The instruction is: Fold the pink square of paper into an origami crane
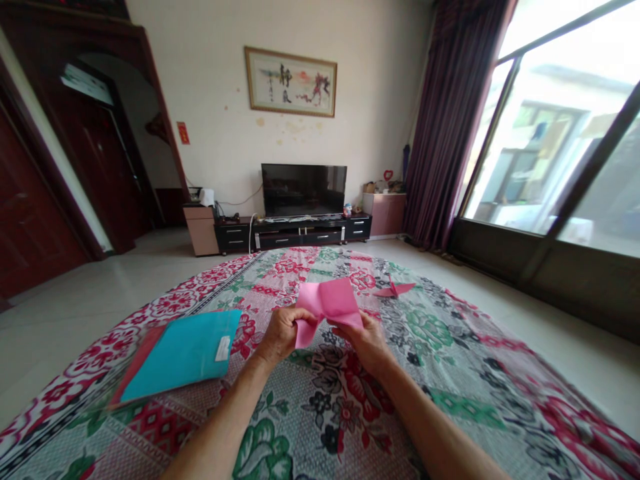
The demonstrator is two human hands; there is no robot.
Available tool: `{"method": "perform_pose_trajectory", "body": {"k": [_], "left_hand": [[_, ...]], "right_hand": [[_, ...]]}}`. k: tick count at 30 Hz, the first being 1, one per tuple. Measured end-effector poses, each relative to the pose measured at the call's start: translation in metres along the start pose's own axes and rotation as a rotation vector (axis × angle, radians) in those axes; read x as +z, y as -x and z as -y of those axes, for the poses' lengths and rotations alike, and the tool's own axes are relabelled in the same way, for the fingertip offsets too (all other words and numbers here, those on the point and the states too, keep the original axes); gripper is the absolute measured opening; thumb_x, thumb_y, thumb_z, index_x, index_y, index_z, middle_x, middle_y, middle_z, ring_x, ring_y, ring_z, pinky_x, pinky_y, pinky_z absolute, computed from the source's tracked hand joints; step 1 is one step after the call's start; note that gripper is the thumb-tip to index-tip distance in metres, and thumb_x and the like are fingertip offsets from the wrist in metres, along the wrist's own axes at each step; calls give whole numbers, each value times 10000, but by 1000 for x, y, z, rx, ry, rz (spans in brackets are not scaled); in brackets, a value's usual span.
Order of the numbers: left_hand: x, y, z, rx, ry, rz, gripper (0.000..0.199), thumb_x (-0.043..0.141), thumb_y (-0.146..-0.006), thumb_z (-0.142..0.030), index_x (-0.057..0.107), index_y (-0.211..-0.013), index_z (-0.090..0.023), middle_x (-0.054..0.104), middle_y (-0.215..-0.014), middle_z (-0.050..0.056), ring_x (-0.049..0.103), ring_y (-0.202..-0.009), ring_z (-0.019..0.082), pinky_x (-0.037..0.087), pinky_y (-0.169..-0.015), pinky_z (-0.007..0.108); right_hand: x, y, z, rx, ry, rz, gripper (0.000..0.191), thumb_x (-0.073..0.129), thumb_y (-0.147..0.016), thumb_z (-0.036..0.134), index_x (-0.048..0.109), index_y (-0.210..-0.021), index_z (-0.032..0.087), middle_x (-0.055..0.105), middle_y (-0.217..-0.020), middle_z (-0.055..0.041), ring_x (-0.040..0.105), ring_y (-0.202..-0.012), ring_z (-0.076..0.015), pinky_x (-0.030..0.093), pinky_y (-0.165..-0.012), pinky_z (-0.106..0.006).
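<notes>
Between my hands is a sheet of pink paper with fold creases, held up above the patterned cloth. At its left edge my left hand is closed, pinching the paper between thumb and fingers. My right hand grips the lower right part, its fingers partly hidden by the sheet. Beyond my right hand lies a folded pink paper shape with a piece standing upright. To the left of my left hand rests a clear packet of coloured paper, blue on top with red showing at the side.
The cloth covers a broad rounded surface in front of me. Past it stand a low black cabinet and a television. A dark curtain and large window are on the right, a doorway on the left.
</notes>
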State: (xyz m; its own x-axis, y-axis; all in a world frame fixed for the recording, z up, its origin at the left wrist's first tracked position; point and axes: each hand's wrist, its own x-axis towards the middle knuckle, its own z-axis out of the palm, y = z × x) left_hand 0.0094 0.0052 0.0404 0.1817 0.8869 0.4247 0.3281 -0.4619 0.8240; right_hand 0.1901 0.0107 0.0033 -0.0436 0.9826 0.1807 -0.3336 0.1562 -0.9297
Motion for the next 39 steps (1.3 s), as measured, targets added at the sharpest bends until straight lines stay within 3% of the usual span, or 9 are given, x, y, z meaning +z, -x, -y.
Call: {"method": "perform_pose_trajectory", "body": {"k": [6,10,13,16,21,24,29,39], "left_hand": [[0,0,5,57,-30,7,288,463,-660,-105,739,-716,-164,709,-698,54,649,-661,198,467,-588,257],[3,-1,3,148,-14,-23,323,510,-685,-89,711,-922,-179,714,-878,61,651,-818,207,489,-705,272],[9,-2,2,160,71,-99,477,522,-705,-83,591,-1160,-208,672,-1051,56,622,-947,197,476,-817,282],[15,-3,3,104,187,-150,638,559,-712,-117,410,-1322,-230,633,-1126,64,638,-887,182,495,-772,278],[18,-4,3,21,399,-194,836,607,-711,-170,158,-1414,-228,683,-952,57,647,-710,156,496,-629,250],[17,-5,3,-51,441,-194,773,641,-692,-205,265,-1367,-202,697,-843,38,653,-712,172,492,-606,248],[16,-5,4,-154,442,-173,338,662,-676,-280,598,-976,-137,705,-774,58,656,-740,189,484,-593,240],[18,-3,5,-265,511,-152,236,693,-642,-312,693,-808,-144,717,-747,61,661,-763,191,485,-628,255]], "right_hand": [[2,-1,1,29,10,-32,297,799,-520,318,703,-757,167,696,-770,-50,633,-729,-171,490,-676,-284],[-2,-3,-3,34,-31,-24,295,777,-569,330,699,-804,170,704,-793,-61,652,-753,-188,501,-693,-299],[-3,-4,-4,25,-76,-15,285,758,-609,328,688,-843,181,707,-818,-57,660,-771,-191,504,-707,-306],[-3,-3,-2,16,-99,-9,250,747,-628,315,684,-833,186,706,-805,-46,662,-777,-189,503,-716,-306],[-1,-2,1,26,-103,-12,260,754,-615,304,687,-833,178,703,-807,-51,662,-774,-193,503,-719,-313],[-1,-2,1,34,-98,-26,278,762,-599,304,688,-833,172,702,-796,-54,662,-770,-198,501,-724,-321],[-2,-3,-1,31,-100,-26,274,764,-596,313,686,-817,171,701,-777,-48,660,-759,-195,500,-726,-325],[-2,-4,-1,51,-82,-10,270,752,-608,342,696,-798,160,699,-772,-61,651,-737,-188,508,-709,-317]]}}
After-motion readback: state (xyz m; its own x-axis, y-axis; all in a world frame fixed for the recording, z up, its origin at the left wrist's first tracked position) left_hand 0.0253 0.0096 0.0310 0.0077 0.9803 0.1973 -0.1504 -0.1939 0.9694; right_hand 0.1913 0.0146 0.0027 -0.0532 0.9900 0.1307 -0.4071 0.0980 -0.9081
